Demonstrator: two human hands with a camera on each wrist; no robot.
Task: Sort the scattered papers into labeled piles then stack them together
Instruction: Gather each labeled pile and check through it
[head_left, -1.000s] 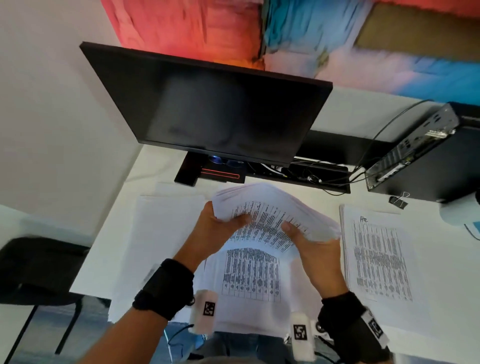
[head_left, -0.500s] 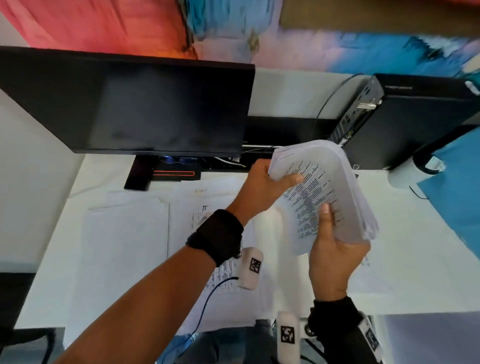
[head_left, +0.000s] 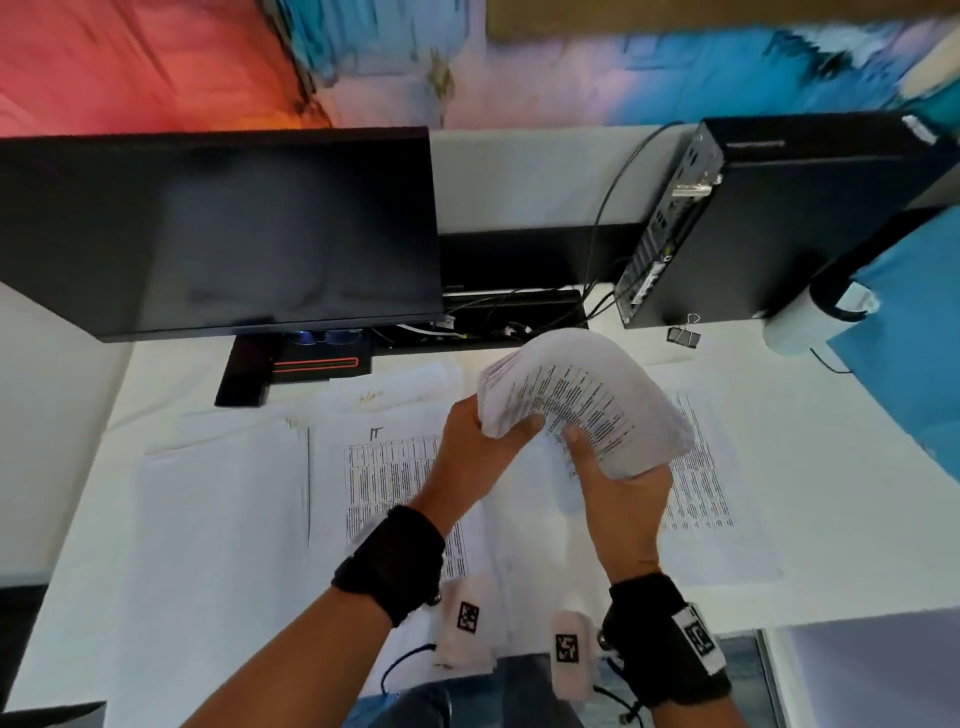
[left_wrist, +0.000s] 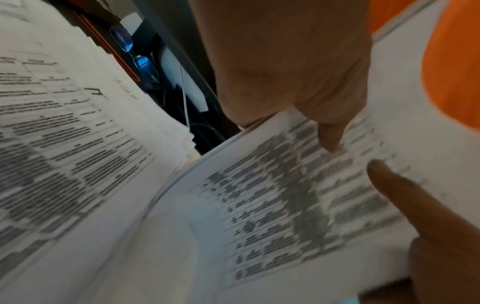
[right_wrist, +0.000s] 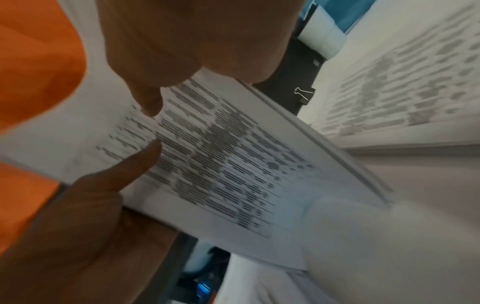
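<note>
I hold a thick stack of printed sheets (head_left: 587, 405) in the air over the desk, bent into an arch with the print facing me. My left hand (head_left: 498, 426) grips its left end, thumb on the printed face. My right hand (head_left: 597, 457) grips its near right end from below, thumb (right_wrist: 137, 162) pressed on the text. In the left wrist view the same stack (left_wrist: 272, 205) fills the right half. Under my hands lies a pile marked "IT" (head_left: 384, 467). Another printed pile (head_left: 701, 467) lies to its right, partly hidden by the stack.
A blank-topped pile (head_left: 218, 519) lies at the left, and a pile with a handwritten label (head_left: 395, 395) behind the "IT" pile. A dark monitor (head_left: 218, 228) stands at the back, a black computer box (head_left: 779, 218) at the back right. A binder clip (head_left: 683, 335) and a white roll (head_left: 800, 327) sit near it.
Both hands lifted the stack off the middle of the desk and carried it right. Since half a second ago it has tipped down over the right-hand pile and bent more.
</note>
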